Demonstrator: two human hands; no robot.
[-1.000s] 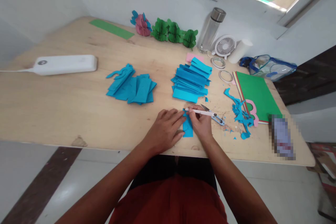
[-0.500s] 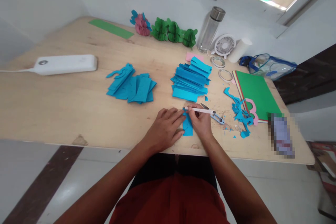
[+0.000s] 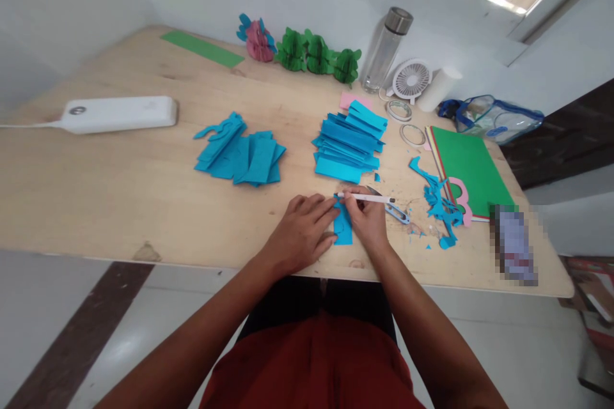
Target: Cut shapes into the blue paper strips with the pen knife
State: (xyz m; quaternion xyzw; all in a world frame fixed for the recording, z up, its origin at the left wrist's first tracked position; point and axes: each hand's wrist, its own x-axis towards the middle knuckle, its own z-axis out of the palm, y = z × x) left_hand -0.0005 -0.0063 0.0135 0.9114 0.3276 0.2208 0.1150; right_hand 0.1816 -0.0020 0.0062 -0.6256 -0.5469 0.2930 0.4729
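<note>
My right hand (image 3: 368,216) pinches a white pen (image 3: 367,197), its tip at the upper end of a small blue paper strip (image 3: 343,230). A dark curved line shows on that strip. My left hand (image 3: 303,230) lies flat with fingers outstretched, its fingertips on the strip's left edge. Partly under the right hand and pen are light-blue-handled scissors (image 3: 397,213). Beyond the hands is a stack of folded blue paper strips (image 3: 349,144). Further left lies a second pile of blue paper pieces (image 3: 259,156), some with drawn lines.
Blue paper scraps (image 3: 436,201) and a pink paper cutout (image 3: 461,201) lie right, beside green-topped sheets (image 3: 472,169). Tape rolls (image 3: 412,135), a small fan (image 3: 411,80), a glass bottle (image 3: 386,51) and green paper ornaments (image 3: 316,56) line the back. A white power bank (image 3: 119,114) sits left.
The view has shifted very slightly. Both hands stay in place on the strip, and the pen has barely moved.
</note>
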